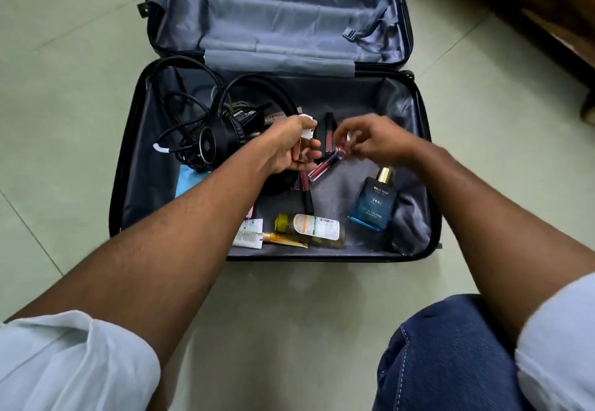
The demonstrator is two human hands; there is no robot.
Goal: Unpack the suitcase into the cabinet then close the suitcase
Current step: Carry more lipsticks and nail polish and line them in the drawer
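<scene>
An open black suitcase (128, 159) with grey lining lies on the floor. My left hand (289, 146) is over its middle, closed on small cosmetic tubes with white caps. My right hand (370, 140), blurred, pinches a pink lip gloss tube (342, 149) right beside it. More lip gloss tubes (322, 169) lie under my hands. A blue cologne bottle (373, 204) lies at the right. An oil bottle (317, 230) and white cream tubes (249, 233) rest along the near wall. Black headphones (219, 140) and tangled cables with a charger (248, 116) fill the left side.
The suitcase lid (280, 14) lies flat open on the far side, holding nothing. Dark wooden furniture (547, 17) stands at the upper right. Pale green floor tiles surround the case. My knee in blue jeans (450, 356) is at the lower right.
</scene>
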